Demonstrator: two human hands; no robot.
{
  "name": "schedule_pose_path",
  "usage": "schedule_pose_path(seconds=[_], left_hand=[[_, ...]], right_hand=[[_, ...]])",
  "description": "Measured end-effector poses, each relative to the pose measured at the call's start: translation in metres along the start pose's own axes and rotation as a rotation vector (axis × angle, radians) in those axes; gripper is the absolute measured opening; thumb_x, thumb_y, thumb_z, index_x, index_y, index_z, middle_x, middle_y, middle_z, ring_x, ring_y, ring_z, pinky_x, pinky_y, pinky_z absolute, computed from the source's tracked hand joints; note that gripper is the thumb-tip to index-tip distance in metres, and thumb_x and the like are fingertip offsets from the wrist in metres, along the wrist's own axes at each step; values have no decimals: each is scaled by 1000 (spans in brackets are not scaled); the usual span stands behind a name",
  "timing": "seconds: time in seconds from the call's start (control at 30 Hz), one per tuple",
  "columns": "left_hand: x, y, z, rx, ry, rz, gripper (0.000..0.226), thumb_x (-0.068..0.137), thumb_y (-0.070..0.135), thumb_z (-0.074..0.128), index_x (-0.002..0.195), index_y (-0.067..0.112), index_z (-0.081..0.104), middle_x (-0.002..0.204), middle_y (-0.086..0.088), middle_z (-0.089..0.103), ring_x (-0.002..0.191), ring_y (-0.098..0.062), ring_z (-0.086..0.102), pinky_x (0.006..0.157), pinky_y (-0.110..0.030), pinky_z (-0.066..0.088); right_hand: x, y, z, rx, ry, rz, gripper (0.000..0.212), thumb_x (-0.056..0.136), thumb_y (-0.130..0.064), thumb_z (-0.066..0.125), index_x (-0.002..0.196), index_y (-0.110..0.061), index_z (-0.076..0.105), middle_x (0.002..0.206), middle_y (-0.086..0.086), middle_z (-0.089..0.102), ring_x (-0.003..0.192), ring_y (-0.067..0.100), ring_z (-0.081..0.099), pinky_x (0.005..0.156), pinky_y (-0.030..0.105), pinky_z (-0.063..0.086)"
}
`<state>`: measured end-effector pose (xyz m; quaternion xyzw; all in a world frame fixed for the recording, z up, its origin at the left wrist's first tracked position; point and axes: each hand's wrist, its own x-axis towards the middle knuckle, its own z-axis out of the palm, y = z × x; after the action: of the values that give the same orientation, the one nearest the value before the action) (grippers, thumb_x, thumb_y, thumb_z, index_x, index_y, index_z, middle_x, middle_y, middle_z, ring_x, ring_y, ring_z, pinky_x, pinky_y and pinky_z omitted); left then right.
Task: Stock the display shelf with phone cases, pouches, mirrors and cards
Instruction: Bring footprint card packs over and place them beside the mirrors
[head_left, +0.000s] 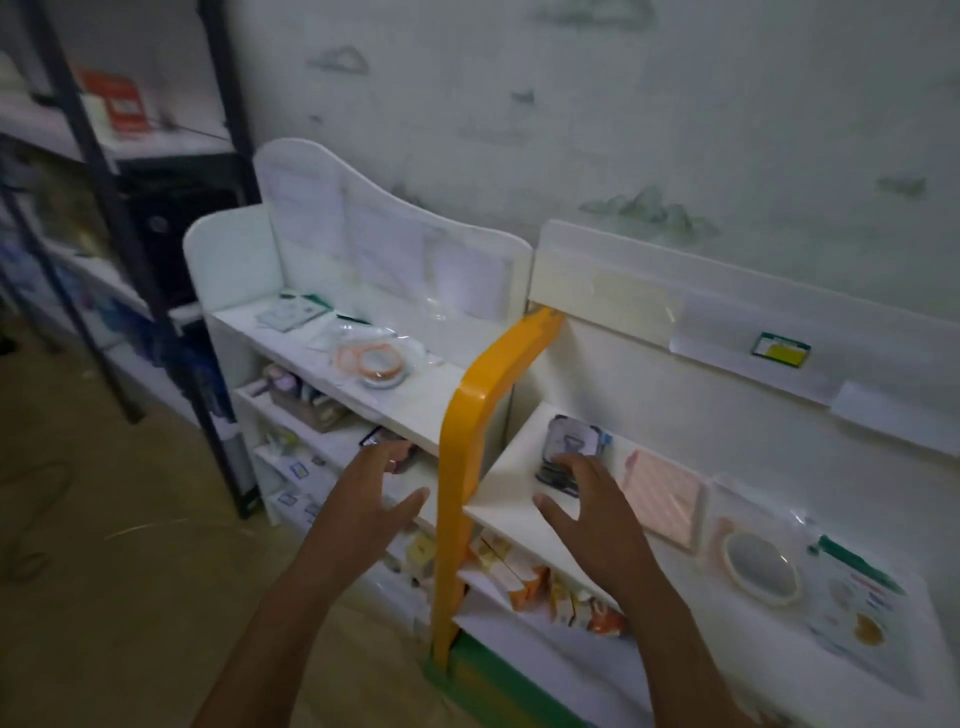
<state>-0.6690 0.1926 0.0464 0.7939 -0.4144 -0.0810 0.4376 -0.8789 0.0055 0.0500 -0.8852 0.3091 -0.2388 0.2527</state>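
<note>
two hands spread, holding nothing: right hand (587, 499) fingertips on phone case stack (571, 451); light, stiff, slippery; pinch by side edges. left hand (371, 493) free.

1. Two hands: the left hand (375, 491) and the right hand (587, 501).
2. Two white display shelves: the left shelf (228, 260) and the right shelf (587, 265), with one yellow divider (480, 395) between them.
3. One stack of phone cases (571, 447).
4. One pink pouch (662, 496).
5. Two round mirrors: one (761, 566) on the right shelf, one (376, 364) on the left.
6. One printed card (857, 603) and one flat packet (291, 314).
7. One dark metal rack (98, 156).
</note>
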Motion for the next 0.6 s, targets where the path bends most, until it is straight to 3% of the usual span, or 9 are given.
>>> schedule_pose_path(seconds=[0.33,0.5,0.6], left_hand=[[16,-104,-115,42,85,-96,53,85,32,74,131,26,50,123,12,53,112,-3,52,87,-21,44],[26,-141,-155,43,120,-155,52,83,39,73,130,33,49,120,14,52,109,-4,57,91,-36,55],[35,-157,-172,83,164,-183,51,83,41,72,128,33,50,119,16,52,107,-1,55,90,-34,54]], right_hand=[[60,-114,111,43,-90,-105,46,93,-45,59,133,-30,44,130,-14,47,121,3,44,100,28,43],[92,-150,149,58,-142,-130,44,92,-45,59,132,-31,45,124,-15,48,115,2,45,94,23,43],[117,-160,170,72,-171,-135,43,90,-47,61,129,-35,43,121,-17,48,112,1,46,91,24,44]])
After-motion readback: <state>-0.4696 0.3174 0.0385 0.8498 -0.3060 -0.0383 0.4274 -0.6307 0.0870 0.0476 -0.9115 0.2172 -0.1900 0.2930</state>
